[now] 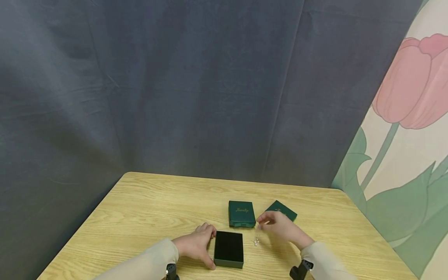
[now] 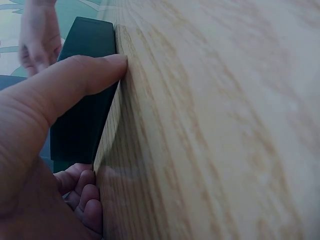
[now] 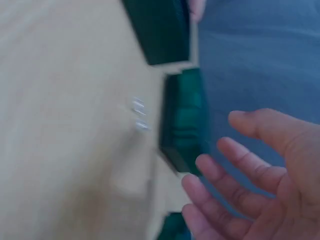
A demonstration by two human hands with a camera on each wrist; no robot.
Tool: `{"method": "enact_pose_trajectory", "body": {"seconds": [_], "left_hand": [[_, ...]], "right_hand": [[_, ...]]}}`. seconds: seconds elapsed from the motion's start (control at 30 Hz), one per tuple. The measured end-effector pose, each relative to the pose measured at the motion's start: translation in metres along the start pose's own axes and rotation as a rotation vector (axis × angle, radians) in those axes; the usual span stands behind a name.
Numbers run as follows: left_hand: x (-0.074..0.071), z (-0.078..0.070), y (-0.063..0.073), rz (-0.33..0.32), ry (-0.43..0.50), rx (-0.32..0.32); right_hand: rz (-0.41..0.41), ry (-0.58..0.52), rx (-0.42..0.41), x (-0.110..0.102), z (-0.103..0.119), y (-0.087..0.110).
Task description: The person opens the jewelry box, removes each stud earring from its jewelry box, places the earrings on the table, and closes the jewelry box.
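My left hand [image 1: 197,243] grips a dark green jewelry box [image 1: 228,261] with a black inside, standing on the table without its lid. The thumb [image 2: 87,75] lies along the box's side wall [image 2: 85,130] in the left wrist view, and the other fingers curl at its far end. To the right of that box, my right hand [image 1: 280,225] pinches a very thin chain between thumb and forefinger. From it hangs a small shiny pendant [image 1: 256,242], which looks blurred in the right wrist view. The chain itself barely shows.
Behind the lidless box stands a closed green box [image 1: 242,212] with gold lettering. A green lid-like piece [image 1: 285,211] lies farther right, partly covered by my right hand. All rest on a wooden table [image 1: 168,206], with a dark curtain [image 1: 210,97] behind its far edge.
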State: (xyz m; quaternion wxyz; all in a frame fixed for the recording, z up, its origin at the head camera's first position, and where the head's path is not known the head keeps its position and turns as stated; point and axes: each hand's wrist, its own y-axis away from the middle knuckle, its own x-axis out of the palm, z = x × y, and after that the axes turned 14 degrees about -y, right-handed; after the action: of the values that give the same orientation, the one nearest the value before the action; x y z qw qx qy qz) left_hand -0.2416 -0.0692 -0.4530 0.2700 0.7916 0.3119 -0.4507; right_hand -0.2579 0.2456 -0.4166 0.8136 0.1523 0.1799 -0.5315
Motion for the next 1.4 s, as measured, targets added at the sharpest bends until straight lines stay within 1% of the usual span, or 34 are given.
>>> {"method": "enact_pose_trajectory", "body": {"seconds": [0.13, 0.3, 0.4, 0.47, 0.5, 0.57, 0.63, 0.83, 0.97, 1.07, 1.13, 1.27, 1.4], "left_hand": [[-0.001, -0.001, 0.001, 0.006, 0.005, -0.004], [-0.001, -0.001, 0.000, 0.008, 0.010, -0.006], [-0.001, 0.000, 0.000, 0.011, 0.010, -0.009], [-0.001, 0.000, 0.000, 0.014, 0.013, -0.011], [-0.001, 0.000, 0.000, 0.014, 0.013, -0.012], [-0.002, 0.000, 0.000, 0.015, 0.014, -0.013], [-0.002, 0.000, 0.000, 0.013, 0.014, -0.013], [-0.002, -0.001, -0.001, 0.012, 0.014, -0.011], [-0.001, 0.000, -0.001, 0.014, 0.010, -0.009], [-0.002, 0.000, -0.001, 0.009, 0.002, -0.008], [-0.002, 0.000, -0.002, 0.008, -0.001, -0.009], [-0.001, 0.002, -0.002, 0.012, -0.002, -0.011], [0.000, 0.003, -0.002, 0.015, 0.002, -0.008]], "right_hand": [[-0.067, 0.001, -0.069, -0.015, 0.007, -0.005], [-0.210, 0.006, -0.133, -0.028, 0.011, -0.011], [-0.314, 0.047, -0.185, -0.033, 0.013, -0.015], [-0.365, 0.089, -0.218, -0.035, 0.013, -0.017], [-0.384, 0.112, -0.226, -0.036, 0.012, -0.019], [-0.409, 0.163, -0.217, -0.039, 0.010, -0.022], [-0.407, 0.217, -0.198, -0.042, 0.005, -0.025], [-0.354, 0.358, -0.121, -0.046, -0.019, -0.032], [-0.311, 0.407, -0.030, -0.044, -0.032, -0.037], [-0.275, 0.456, 0.029, -0.041, -0.037, -0.039], [-0.250, 0.489, 0.054, -0.039, -0.039, -0.039], [-0.204, 0.505, 0.115, -0.035, -0.043, -0.039], [-0.202, 0.494, 0.192, -0.033, -0.045, -0.038]]}}
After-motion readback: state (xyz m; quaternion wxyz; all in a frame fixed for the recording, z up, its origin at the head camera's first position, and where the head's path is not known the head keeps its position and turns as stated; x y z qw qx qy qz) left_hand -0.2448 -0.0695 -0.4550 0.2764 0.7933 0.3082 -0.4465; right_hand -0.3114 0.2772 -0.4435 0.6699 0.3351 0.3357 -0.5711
